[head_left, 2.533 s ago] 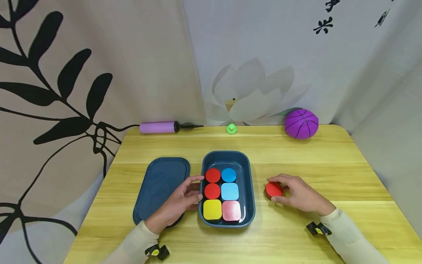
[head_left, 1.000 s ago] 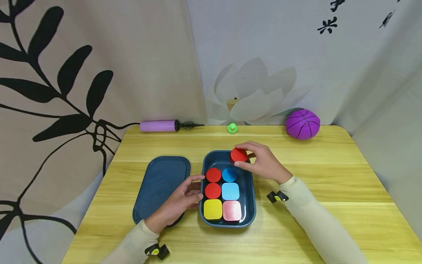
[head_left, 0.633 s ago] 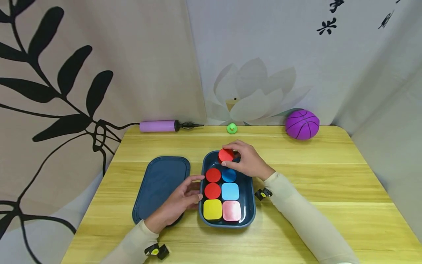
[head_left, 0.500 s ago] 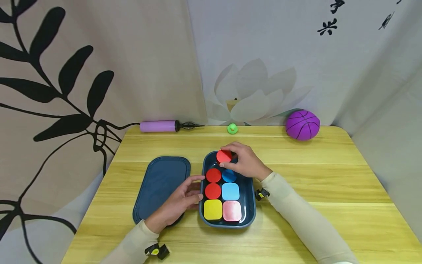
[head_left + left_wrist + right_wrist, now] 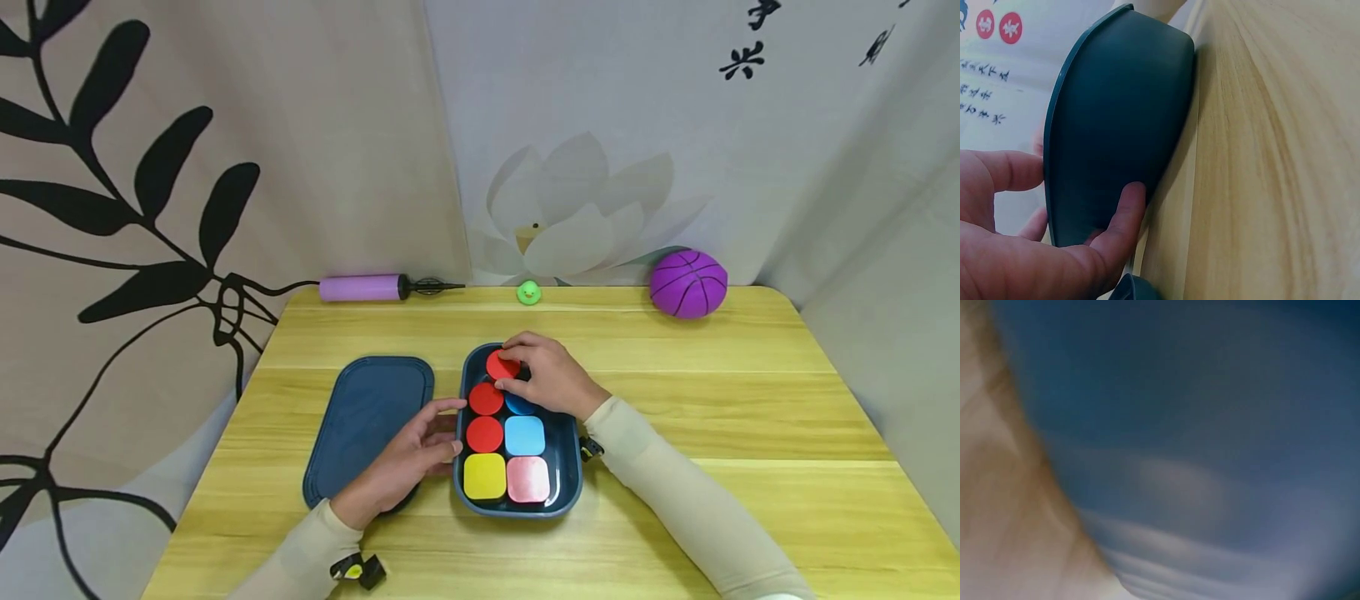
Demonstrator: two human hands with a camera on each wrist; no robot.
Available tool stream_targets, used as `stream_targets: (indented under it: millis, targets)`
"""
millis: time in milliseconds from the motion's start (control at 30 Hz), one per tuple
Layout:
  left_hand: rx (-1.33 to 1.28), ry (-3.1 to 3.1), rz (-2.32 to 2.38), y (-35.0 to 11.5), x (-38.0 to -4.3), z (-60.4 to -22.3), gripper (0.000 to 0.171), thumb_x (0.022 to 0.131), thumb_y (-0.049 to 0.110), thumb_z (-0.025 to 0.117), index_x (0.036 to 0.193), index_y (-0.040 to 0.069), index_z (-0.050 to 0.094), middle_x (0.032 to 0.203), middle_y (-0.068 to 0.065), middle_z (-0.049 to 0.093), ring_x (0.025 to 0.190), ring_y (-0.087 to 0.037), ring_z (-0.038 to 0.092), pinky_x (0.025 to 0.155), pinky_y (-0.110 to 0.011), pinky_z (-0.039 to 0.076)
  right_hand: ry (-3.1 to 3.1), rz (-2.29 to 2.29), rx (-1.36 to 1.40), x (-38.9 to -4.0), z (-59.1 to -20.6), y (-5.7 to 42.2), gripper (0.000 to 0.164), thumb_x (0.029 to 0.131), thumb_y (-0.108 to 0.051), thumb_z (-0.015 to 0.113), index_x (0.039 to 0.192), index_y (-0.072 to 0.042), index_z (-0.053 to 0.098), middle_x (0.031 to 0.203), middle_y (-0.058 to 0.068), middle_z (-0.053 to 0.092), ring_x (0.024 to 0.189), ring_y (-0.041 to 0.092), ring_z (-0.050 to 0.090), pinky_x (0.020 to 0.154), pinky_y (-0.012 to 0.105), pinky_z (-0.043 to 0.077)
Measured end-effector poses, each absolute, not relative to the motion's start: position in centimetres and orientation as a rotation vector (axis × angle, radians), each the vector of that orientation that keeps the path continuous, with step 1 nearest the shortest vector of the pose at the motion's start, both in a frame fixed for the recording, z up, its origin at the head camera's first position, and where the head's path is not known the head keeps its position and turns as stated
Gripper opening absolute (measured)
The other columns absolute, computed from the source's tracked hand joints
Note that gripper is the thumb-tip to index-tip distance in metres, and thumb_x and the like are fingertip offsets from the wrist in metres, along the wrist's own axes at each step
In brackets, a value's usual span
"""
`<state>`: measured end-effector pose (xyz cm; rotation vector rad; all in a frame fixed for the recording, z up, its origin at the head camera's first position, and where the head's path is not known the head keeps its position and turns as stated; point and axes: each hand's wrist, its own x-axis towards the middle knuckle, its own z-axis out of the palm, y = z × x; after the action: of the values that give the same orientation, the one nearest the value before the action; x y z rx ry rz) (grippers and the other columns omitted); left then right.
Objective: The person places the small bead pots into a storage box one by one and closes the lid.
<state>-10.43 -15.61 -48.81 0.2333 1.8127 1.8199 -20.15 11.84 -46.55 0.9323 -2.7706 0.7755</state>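
Note:
My right hand pinches a red round block at the far end of the dark blue box, inside its rim. Below it in the box lie two more red round blocks, a partly covered blue round block, a light blue square block, a yellow one and a pink one. My left hand touches the box's left side with relaxed fingers; in the left wrist view its fingertips rest on the outer wall. The right wrist view is a blur of blue wall.
A dark blue lid lies left of the box, partly under my left hand. Along the back edge are a purple pump, a small green duck and a purple ball. Curtains rise behind the wooden table.
From the right side of the table, my right hand has carried the red round block left into the box and lowered it at the far end. The left hand has stayed put.

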Motion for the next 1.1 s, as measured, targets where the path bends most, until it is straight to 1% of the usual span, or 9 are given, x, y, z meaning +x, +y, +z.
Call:
stream_targets:
  millis: [100,267,367,467,567,733,900,967,1100]
  targets:
    - [0.230,1.814,1.820,-15.5,-10.4,-48.8,0.061,0.105,0.012,0.062,0.160,0.017,0.037,0.157,-0.025,0.042,0.129,-0.027,0.060,0.092,-0.038,0.057,-2.765,0.784,0.919,-20.0,-46.7,11.9,0.048,0.091,-0.037,0.086,0.126,-0.005,0.077,0.130,0.009,0.071,0.114,0.022,0.071,0.099,0.037,0.060]
    - [0.219,1.814,1.823,-15.5,-10.3,-48.8,0.062,0.104,0.012,0.062,0.161,0.017,0.037,0.156,-0.025,0.043,0.127,-0.026,0.061,0.091,-0.038,0.058,-2.750,0.884,0.882,-20.0,-46.9,12.0,0.044,0.091,-0.033,0.086,0.124,-0.005,0.077,0.124,0.008,0.073,0.103,0.021,0.075,0.088,0.034,0.063]
    - [0.218,1.815,1.824,-15.5,-10.3,-48.8,0.062,0.104,0.011,0.062,0.160,0.016,0.037,0.156,-0.026,0.043,0.126,-0.025,0.061,0.091,-0.038,0.058,-2.732,0.939,0.873,-20.0,-46.8,12.2,0.041,0.091,-0.032,0.086,0.122,-0.006,0.078,0.119,0.007,0.075,0.101,0.021,0.074,0.087,0.036,0.064]
    - [0.219,1.821,1.826,-15.5,-10.3,-48.8,0.062,0.104,0.011,0.062,0.161,0.016,0.037,0.156,-0.025,0.043,0.125,-0.024,0.061,0.090,-0.038,0.057,-2.713,0.995,0.881,-20.0,-46.6,12.4,0.040,0.091,-0.030,0.086,0.121,-0.005,0.078,0.117,0.008,0.075,0.100,0.022,0.074,0.086,0.039,0.064]
    - [0.221,1.825,1.828,-15.5,-10.3,-48.8,0.062,0.104,0.012,0.062,0.161,0.016,0.037,0.156,-0.025,0.043,0.126,-0.025,0.061,0.090,-0.037,0.057,-2.695,1.027,0.905,-19.8,-46.1,12.7,0.040,0.091,-0.028,0.086,0.122,-0.003,0.077,0.119,0.010,0.075,0.103,0.027,0.074,0.087,0.042,0.064]
    - [0.215,1.830,1.825,-15.5,-10.4,-48.8,0.063,0.104,0.012,0.062,0.161,0.017,0.037,0.157,-0.024,0.043,0.129,-0.028,0.060,0.092,-0.038,0.057,-2.742,1.021,0.982,-18.8,-44.5,13.3,0.045,0.094,-0.029,0.082,0.129,-0.002,0.073,0.124,0.013,0.073,0.111,0.033,0.071,0.092,0.047,0.062]
    - [0.214,1.824,1.827,-15.3,-10.7,-48.9,0.062,0.105,0.016,0.063,0.162,0.021,0.038,0.161,-0.021,0.040,0.135,-0.031,0.057,0.096,-0.038,0.057,-2.807,0.974,1.078,-16.6,-42.2,13.4,0.053,0.095,-0.035,0.081,0.137,-0.005,0.069,0.133,0.009,0.070,0.119,0.028,0.068,0.097,0.043,0.060]
    - [0.222,1.819,1.830,-15.2,-10.7,-48.9,0.062,0.106,0.018,0.063,0.163,0.022,0.037,0.163,-0.020,0.038,0.137,-0.032,0.056,0.098,-0.039,0.057,-2.799,0.985,1.129,-15.7,-41.3,13.1,0.053,0.095,-0.036,0.080,0.138,-0.007,0.068,0.134,0.005,0.070,0.121,0.025,0.067,0.099,0.041,0.058]
    - [0.234,1.808,1.834,-15.1,-10.8,-49.0,0.064,0.107,0.022,0.063,0.164,0.023,0.035,0.165,-0.019,0.037,0.140,-0.032,0.056,0.100,-0.039,0.057,-2.779,1.032,1.206,-14.1,-40.5,11.9,0.051,0.098,-0.037,0.076,0.139,-0.009,0.067,0.134,0.004,0.070,0.123,0.024,0.065,0.102,0.041,0.056]
